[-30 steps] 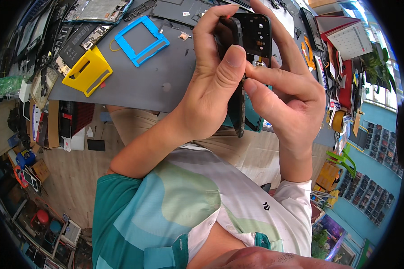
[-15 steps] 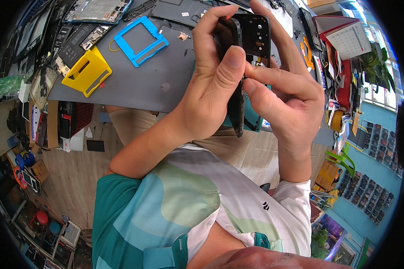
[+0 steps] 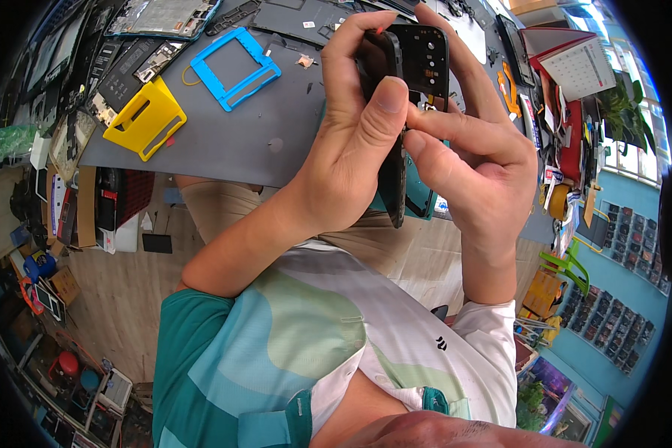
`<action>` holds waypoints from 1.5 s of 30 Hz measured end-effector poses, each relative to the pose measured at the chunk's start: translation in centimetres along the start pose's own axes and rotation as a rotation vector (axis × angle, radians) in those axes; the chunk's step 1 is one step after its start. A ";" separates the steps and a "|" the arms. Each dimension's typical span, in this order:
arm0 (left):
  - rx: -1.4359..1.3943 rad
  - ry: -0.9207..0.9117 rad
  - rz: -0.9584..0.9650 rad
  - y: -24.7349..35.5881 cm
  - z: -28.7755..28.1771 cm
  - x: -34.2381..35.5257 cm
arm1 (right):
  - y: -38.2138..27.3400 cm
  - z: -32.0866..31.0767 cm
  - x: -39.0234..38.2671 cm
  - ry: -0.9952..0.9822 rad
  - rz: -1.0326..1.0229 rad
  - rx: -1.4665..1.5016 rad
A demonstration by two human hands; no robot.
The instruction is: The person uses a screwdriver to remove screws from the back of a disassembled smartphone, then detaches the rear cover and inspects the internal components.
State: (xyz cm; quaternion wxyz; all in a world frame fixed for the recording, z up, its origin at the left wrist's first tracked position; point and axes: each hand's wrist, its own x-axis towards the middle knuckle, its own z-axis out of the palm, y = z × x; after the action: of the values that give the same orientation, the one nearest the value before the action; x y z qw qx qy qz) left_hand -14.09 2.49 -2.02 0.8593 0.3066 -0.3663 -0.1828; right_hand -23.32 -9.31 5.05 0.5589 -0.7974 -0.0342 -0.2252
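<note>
Over the table edge I hold an opened smartphone (image 3: 398, 179), its dark slab nearly edge-on. A black back panel (image 3: 423, 56) with small round openings stands apart from the slab at the top. My left hand (image 3: 340, 168) is closed round the slab, thumb on the near face and index finger at the upper end. Thumb and index finger of my right hand (image 3: 478, 168) pinch together at the slab's edge, while its other fingers reach along the panel's outer side. Whatever lies between those fingertips is hidden. A teal piece (image 3: 420, 201) shows behind the slab.
On the grey work mat (image 3: 254, 145) are a blue plastic frame (image 3: 235, 69) and a yellow plastic holder (image 3: 148, 123). Phone parts (image 3: 160, 16) crowd the far left. A calendar (image 3: 581, 63) and piled items line the right. A green chair (image 3: 571, 269) stands beyond.
</note>
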 end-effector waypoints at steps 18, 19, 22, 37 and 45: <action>-0.018 -0.003 0.012 0.0 0.0 0.0 | 0.3 0.4 0.3 0.013 -0.017 0.003; -0.027 -0.017 0.042 -0.5 -0.2 -0.1 | 0.2 0.4 0.4 0.013 -0.020 0.003; -0.025 -0.027 0.076 -0.7 -0.3 -0.1 | 0.2 0.4 0.3 0.012 -0.023 0.005; -0.019 -0.018 0.086 -0.7 -0.3 -0.1 | 0.1 0.8 0.3 0.038 -0.034 0.064; 0.041 0.010 0.068 -0.6 -0.1 -0.1 | 0.0 0.2 0.5 0.033 0.033 0.075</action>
State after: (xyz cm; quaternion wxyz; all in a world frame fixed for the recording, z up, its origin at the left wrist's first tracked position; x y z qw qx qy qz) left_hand -14.09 2.12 -2.52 0.8602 0.3125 -0.3761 -0.1446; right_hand -22.82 -9.24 5.15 0.5926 -0.7723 -0.0203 -0.2278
